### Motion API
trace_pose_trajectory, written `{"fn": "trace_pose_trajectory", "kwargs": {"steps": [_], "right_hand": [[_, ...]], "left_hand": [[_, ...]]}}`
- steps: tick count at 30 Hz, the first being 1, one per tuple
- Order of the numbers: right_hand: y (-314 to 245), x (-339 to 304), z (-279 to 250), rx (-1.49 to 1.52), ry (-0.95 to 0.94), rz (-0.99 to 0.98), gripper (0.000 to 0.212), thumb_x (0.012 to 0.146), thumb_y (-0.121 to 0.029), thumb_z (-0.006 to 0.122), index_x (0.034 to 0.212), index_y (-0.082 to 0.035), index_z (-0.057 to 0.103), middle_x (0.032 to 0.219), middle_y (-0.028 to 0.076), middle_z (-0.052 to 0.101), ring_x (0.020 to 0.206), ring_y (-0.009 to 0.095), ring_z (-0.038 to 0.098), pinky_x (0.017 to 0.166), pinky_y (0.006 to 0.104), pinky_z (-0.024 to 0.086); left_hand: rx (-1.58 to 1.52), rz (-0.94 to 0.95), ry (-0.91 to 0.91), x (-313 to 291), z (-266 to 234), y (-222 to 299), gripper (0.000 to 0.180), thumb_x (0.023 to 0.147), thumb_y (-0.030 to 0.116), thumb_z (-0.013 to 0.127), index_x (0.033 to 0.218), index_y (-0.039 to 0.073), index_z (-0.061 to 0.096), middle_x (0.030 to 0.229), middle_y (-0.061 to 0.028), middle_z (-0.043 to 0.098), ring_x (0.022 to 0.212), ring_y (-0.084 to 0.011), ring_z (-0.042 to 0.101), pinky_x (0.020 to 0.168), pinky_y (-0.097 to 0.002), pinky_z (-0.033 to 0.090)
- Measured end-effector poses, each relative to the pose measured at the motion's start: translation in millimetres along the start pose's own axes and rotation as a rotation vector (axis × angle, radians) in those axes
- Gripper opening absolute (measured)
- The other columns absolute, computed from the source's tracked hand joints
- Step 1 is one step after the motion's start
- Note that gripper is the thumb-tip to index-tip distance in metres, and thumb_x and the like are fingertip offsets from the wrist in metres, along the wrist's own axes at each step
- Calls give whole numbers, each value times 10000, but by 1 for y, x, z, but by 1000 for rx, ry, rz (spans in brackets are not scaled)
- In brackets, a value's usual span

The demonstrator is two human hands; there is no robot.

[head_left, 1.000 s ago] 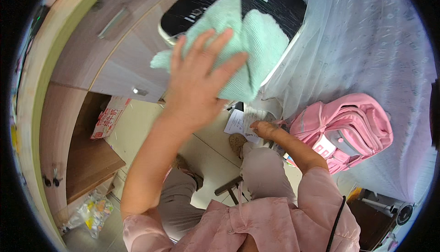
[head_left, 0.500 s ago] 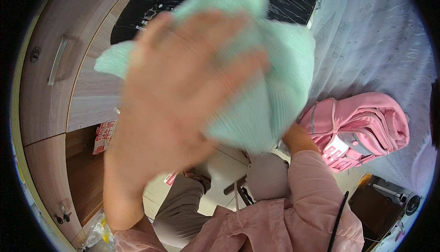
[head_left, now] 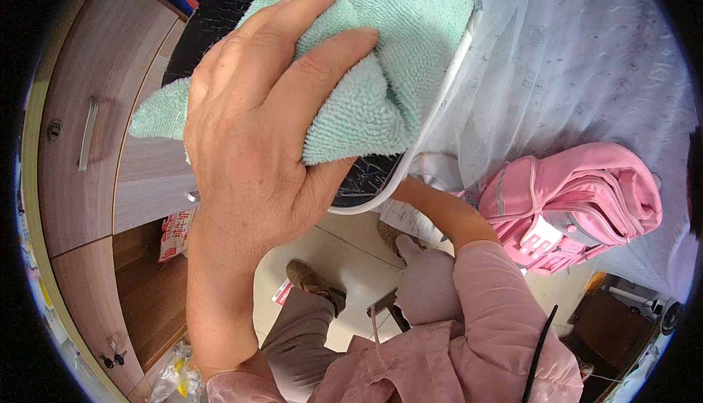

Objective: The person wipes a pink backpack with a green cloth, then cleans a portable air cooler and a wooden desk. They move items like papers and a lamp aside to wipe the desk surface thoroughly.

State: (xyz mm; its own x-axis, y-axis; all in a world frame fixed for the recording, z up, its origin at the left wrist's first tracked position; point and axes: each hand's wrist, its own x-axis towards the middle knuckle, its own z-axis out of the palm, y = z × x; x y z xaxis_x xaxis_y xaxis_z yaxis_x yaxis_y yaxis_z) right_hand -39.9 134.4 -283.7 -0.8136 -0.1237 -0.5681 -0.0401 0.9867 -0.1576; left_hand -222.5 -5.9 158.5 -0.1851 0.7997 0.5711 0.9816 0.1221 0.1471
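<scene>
Head view: the left hand (head_left: 256, 154) lies with fingers loosely curled over a mint-green microfibre cloth (head_left: 388, 73), gripping a bunched fold of it between thumb and fingers and pressing it against a dark, glossy oval panel with a white rim (head_left: 366, 179). The cloth sits high in the frame, over the upper part of that panel, with one corner trailing out to the left past the wrist.

The cloth looks soft, light and limp; it will fold and bunch wherever it is squeezed, so a broad grip with the palm on top and a gathered fold between thumb and fingers, as here, seems the surest hold. Its looped pile should cling a little to a smooth surface and not slide freely. It appears dry, but that cannot be told for sure. The colour is an even pale green, the surface fuzzy with fine terry texture, creased into deep folds between the fingers.

The right hand (head_left: 414, 190) reaches under the panel's lower rim; its fingers are hidden behind the edge, so whether it is spread or clutching cannot be told. The right forearm runs out of a pink sleeve (head_left: 498, 315).

To the right hangs a white sheer cover (head_left: 571, 66) with a pink backpack (head_left: 578, 205) lying on it. A wooden cabinet (head_left: 80, 146) with a metal handle stands at the left above a pale tiled floor (head_left: 344, 256).
</scene>
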Motion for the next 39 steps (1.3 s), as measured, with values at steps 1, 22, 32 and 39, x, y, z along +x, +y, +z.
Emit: {"fn": "trace_pose_trajectory", "kwargs": {"steps": [1,22,32,39], "right_hand": [[4,-3,0,3,-19,-19,249,813,-135,563,1046,-95,642,1120,114,600,1087,278,553,914,368,442],[34,-23,20,-48,-188,-21,155,769,-114,600,872,-79,710,913,100,688,915,268,649,768,367,527],[-4,-200,-186,218,725,-266,203,718,-161,701,895,-64,674,915,52,682,881,278,643,733,374,525],[-22,-416,-238,1189,1296,110,190,786,-11,691,974,-35,679,1011,91,686,905,156,644,783,309,511]], "left_hand": [[1,0,-1,0,-1,0,436,705,211,628,1127,107,661,1334,-105,546,1197,-308,521,1003,-405,367],[-123,21,-172,11,-11,-4,406,815,194,609,1181,19,616,1328,-156,542,1197,-284,534,1012,-389,378],[56,-157,-1,11,-5,9,424,779,93,701,1194,114,617,1348,-83,530,1226,-289,495,1028,-394,370],[-457,-343,408,24,-18,18,380,850,120,655,1226,116,604,1276,-105,585,1211,-313,515,1021,-418,373]]}}
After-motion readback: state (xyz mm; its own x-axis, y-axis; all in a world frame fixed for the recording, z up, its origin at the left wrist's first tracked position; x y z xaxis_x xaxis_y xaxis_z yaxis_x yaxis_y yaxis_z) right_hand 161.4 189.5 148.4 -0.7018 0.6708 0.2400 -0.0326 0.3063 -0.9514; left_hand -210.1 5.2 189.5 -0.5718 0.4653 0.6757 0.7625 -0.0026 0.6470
